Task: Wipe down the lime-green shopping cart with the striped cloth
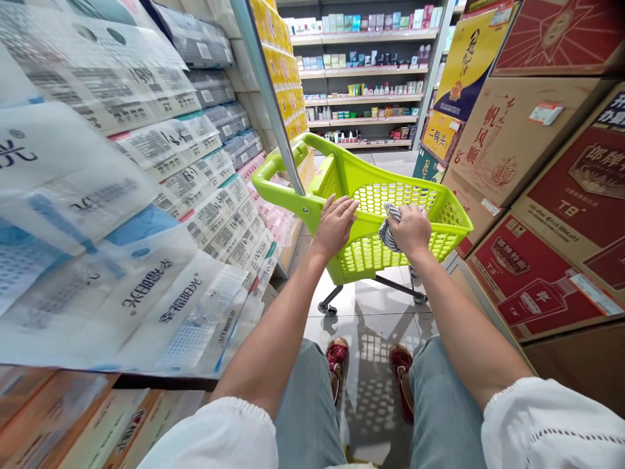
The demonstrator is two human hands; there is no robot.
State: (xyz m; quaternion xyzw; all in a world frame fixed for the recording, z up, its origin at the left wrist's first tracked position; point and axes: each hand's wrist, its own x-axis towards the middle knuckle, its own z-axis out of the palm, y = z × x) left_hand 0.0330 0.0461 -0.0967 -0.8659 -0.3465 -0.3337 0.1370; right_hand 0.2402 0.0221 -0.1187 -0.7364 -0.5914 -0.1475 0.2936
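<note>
Two walls of stock hem in a narrow aisle: plastic-wrapped tissue packs (pixel 146 195) stacked along the left side and brown and red cardboard cartons (pixel 537 195) piled along the right, with shelves of small bottles and boxes (pixel 364 71) across the far end. Between them, on the glossy tiled floor (pixel 371 306), stands a lime-green wheeled shopping basket (pixel 439 215) with a grey pole (pixel 273 98) rising past its near left corner. The left hand (pixel 336 225) lies open, palm down, on the near rim of the basket beside the green handle (pixel 273 176). The right hand (pixel 411 228) is closed around a striped cloth (pixel 389 229), pressed against the same rim just right of the left hand.
</note>
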